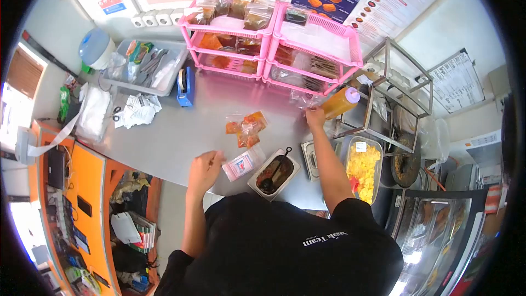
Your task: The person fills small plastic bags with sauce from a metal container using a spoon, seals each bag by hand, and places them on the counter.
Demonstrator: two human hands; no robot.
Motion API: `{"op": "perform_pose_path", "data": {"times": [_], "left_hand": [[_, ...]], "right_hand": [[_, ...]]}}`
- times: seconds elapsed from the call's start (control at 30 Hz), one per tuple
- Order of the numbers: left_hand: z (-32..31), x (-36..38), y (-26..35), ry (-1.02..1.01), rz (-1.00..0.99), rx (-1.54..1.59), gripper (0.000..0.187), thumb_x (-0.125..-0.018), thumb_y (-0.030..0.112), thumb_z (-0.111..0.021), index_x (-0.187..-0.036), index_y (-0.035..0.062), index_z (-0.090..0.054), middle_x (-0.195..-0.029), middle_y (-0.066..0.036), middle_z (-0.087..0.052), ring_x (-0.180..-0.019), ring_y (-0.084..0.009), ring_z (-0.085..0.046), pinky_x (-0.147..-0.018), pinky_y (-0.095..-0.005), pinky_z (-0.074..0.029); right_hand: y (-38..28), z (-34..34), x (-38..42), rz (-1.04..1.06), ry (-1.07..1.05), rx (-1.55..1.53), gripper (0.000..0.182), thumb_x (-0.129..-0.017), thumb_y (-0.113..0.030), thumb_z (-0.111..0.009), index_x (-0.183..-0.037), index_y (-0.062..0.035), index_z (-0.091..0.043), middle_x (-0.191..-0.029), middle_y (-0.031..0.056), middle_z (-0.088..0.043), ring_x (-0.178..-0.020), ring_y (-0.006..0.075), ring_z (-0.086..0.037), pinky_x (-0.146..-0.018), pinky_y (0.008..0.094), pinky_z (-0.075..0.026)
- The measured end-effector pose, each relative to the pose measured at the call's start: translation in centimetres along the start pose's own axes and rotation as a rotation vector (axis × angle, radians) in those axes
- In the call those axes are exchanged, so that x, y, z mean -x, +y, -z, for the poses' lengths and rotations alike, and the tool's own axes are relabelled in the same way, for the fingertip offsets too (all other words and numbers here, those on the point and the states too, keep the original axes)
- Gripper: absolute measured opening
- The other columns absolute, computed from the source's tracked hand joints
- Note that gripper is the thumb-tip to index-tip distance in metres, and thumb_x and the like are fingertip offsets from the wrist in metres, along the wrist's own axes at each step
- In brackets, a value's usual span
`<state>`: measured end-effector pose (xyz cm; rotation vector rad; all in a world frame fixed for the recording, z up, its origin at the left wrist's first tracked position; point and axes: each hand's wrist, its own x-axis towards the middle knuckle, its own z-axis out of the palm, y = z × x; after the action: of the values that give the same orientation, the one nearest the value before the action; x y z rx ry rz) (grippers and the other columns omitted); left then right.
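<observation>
Head view, looking down over the person's shoulders onto a steel counter [181,137].

Left hand [205,167] near counter front edge, palm down, fingers loosely curled, touching the left end of a clear packet with pink-white label [243,163]. Not clearly clamped on it; grip cannot be told.

Right hand [315,116] stretched forward, fingers closed on the edge of a clear plastic bag [303,98] lying just in front of the pink racks. Orange sauce bottle with purple cap [341,101] just beside that hand, tilted, resting against the metal frame stand [397,85]; contact with hand unclear.

Between the hands: small pile of sauce sachets, orange-red [246,127], on bare counter, apart from both.

Right of the packet: steel tray with dark sauce and ladle [274,174], touching or nearly touching packet. Further right, behind the right forearm: tray of yellow food [362,167].

Back: two pink tiered racks [271,38] full of bagged sauces. Blue tape dispenser [186,86] left of racks. Grey tray with utensils [148,66] further left. Crumpled papers and scissors [134,111] at left.

Path between hands and sachets open; right forearm crosses above the small steel pan [311,159].
</observation>
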<state>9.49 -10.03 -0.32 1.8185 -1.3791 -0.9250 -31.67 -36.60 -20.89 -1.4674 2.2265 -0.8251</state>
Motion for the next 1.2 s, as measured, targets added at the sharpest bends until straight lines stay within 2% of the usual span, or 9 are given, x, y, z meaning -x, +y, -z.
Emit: {"op": "perform_pose_path", "data": {"times": [0.2, 0.37, 0.53, 0.83, 0.93, 1.03, 1.07, 1.17, 1.2], "left_hand": [[0.8, -0.6, 7.1, -0.081, -0.275, 0.091, 0.021, -0.095, 0.021, -0.075, -0.107, 0.0029, -0.076, -0.086, -0.012, -0.07, -0.07, -0.0238, -0.065, -0.066, -0.0373, -0.052], [-0.3, -0.4, 11.8, -0.254, -0.565, 0.237, 0.015, -0.095, 0.013, -0.073, -0.106, 0.0032, -0.074, -0.1, -0.009, -0.066, -0.082, -0.0167, -0.057, -0.07, -0.031, -0.046], [-0.1, 0.4, 9.7, -0.69, -0.461, 0.515, 0.015, -0.1, 0.017, -0.067, -0.096, 0.0017, -0.068, -0.094, -0.004, -0.057, -0.086, -0.015, -0.052, -0.077, -0.0303, -0.041], [-0.4, 3.3, 4.4, -0.601, -0.231, 0.824, 0.023, -0.099, 0.024, -0.064, -0.09, 0.0034, -0.061, -0.097, -0.003, -0.051, -0.094, -0.0157, -0.049, -0.084, -0.0317, -0.038], [0.2, 4.5, 3.8, -0.558, -0.179, 0.792, 0.034, -0.091, 0.031, -0.072, -0.105, 0.0023, -0.063, -0.104, -0.006, -0.054, -0.102, -0.0188, -0.052, -0.091, -0.0327, -0.039], [1.8, 6.3, 4.9, -0.452, -0.233, 0.512, 0.063, -0.081, 0.03, -0.083, -0.131, 0.0023, -0.058, -0.117, -0.011, -0.059, -0.111, -0.0225, -0.057, -0.097, -0.036, -0.043], [2.2, 7.0, 4.9, -0.409, -0.265, 0.374, 0.075, -0.077, 0.029, -0.086, -0.14, 0.0024, -0.055, -0.122, -0.013, -0.06, -0.115, -0.024, -0.059, -0.099, -0.0375, -0.045], [1.3, 8.4, 2.8, -0.405, -0.269, 0.052, 0.088, -0.073, 0.031, -0.093, -0.145, 0.006, -0.051, -0.13, -0.018, -0.062, -0.119, -0.0309, -0.061, -0.098, -0.0442, -0.049], [0.7, 9.0, 2.5, -0.411, -0.267, 0.103, 0.07, -0.077, 0.023, -0.088, -0.137, 0.0052, -0.058, -0.125, -0.02, -0.066, -0.115, -0.033, -0.066, -0.095, -0.0438, -0.052]], "right_hand": [[-8.8, 10.4, 8.6, 0.372, -0.314, 0.011, 0.021, -0.083, -0.022, -0.074, -0.097, -0.0074, -0.076, -0.084, 0.0172, -0.074, -0.078, 0.0335, -0.073, -0.07, 0.0424, -0.056], [-20.2, 21.5, 19.4, 0.64, -1.096, -0.251, 0.014, -0.088, -0.017, -0.075, -0.095, -0.0062, -0.072, -0.066, 0.008, -0.062, -0.058, 0.0195, -0.058, -0.06, 0.0355, -0.047], [-21.7, 24.1, 22.9, 0.693, -1.334, -0.484, 0.011, -0.096, -0.016, -0.075, -0.098, -0.0055, -0.071, -0.063, -0.0014, -0.053, -0.056, 0.0075, -0.043, -0.054, 0.0291, -0.034], [-20.6, 22.4, 25.4, 0.075, -1.701, -0.836, 0.016, -0.102, -0.017, -0.071, -0.109, -0.0033, -0.071, -0.082, -0.0037, -0.065, -0.064, 0.0009, -0.047, -0.056, 0.0202, -0.034], [-20.4, 21.7, 27.0, 0.076, -1.579, -0.712, 0.017, -0.104, -0.018, -0.069, -0.108, -0.0011, -0.071, -0.075, -0.0027, -0.062, -0.062, 0.005, -0.048, -0.057, 0.0254, -0.037], [-21.4, 21.4, 29.5, 0.636, -1.177, -0.467, 0.016, -0.101, -0.019, -0.071, -0.103, -0.0029, -0.072, -0.075, 0.0042, -0.067, -0.06, 0.0108, -0.054, -0.058, 0.0308, -0.043], [-22.2, 21.9, 30.2, 0.62, -1.162, -0.333, 0.017, -0.098, -0.021, -0.072, -0.101, -0.0046, -0.072, -0.075, 0.0133, -0.069, -0.062, 0.022, -0.065, -0.061, 0.0376, -0.049], [-21.9, 20.1, 32.7, 0.648, -1.11, -0.298, 0.015, -0.098, -0.017, -0.072, -0.105, -0.0038, -0.073, -0.069, 0.0106, -0.068, -0.058, 0.0188, -0.062, -0.056, 0.0341, -0.044], [-20.9, 18.8, 33.4, 0.613, -1.127, -0.299, 0.017, -0.098, -0.019, -0.072, -0.106, -0.0047, -0.074, -0.072, 0.0148, -0.07, -0.058, 0.0262, -0.064, -0.057, 0.0367, -0.046]]}}
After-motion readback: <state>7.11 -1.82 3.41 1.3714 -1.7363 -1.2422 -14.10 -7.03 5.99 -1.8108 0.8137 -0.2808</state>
